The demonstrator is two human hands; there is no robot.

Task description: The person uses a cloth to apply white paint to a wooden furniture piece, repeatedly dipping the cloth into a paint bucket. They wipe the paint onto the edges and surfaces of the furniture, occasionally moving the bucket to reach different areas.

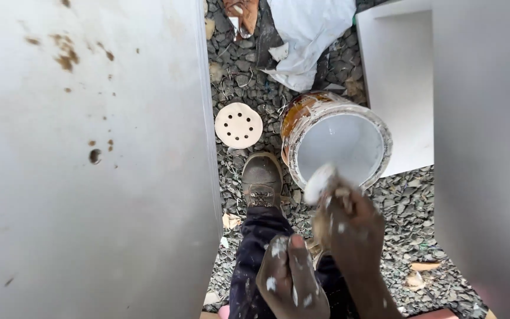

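R hand grips a white-coated tool, fingers wrapped on it, at rim of paint bucket on gravel; L hand loosely curled, holding nothing; shoe just beside bucket.

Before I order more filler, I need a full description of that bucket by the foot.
The bucket is a round, open container with white paste coating its inside and rust-brown stains and drips on its outer wall. It sits tilted on grey gravel, beside a white board. The right hand, smeared white, holds a white lump at its rim.
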